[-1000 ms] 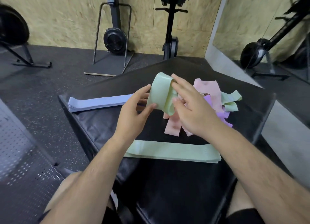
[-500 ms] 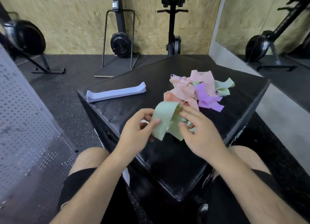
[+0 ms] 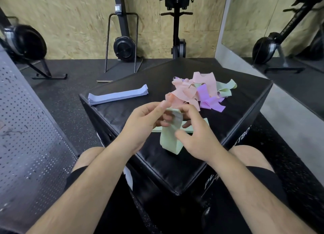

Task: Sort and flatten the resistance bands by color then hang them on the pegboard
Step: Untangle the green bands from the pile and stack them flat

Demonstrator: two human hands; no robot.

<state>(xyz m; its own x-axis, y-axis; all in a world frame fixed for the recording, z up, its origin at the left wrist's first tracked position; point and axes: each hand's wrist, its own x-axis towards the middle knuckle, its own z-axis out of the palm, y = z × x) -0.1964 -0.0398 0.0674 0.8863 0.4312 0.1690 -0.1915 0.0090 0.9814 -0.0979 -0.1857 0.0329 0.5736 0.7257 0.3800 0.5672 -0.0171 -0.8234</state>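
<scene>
Both hands hold one pale green resistance band [image 3: 170,139] above the black padded box [image 3: 175,167]. My left hand [image 3: 140,126] pinches its upper end, and my right hand [image 3: 198,137] grips it from the right side. The band hangs down in a loop between them. Under my hands a flat green band [image 3: 205,124] lies on the box, mostly hidden. A neat stack of flat blue-lavender bands [image 3: 117,96] lies at the box's far left. A tangled heap of pink bands [image 3: 185,90], purple bands [image 3: 208,100] and green bands [image 3: 226,88] sits at the far right.
A grey perforated pegboard [image 3: 29,137] leans at the left. Rowing machines [image 3: 122,46] stand against the chipboard wall behind, and another [image 3: 22,44] at far left. A mirror [image 3: 280,23] fills the right wall. My knees sit on either side of the box's near corner.
My hands have drawn the green band nearer to me and lower, and it now hangs down in a long loop instead of a bunched curl. The camera view has tilted downward.
</scene>
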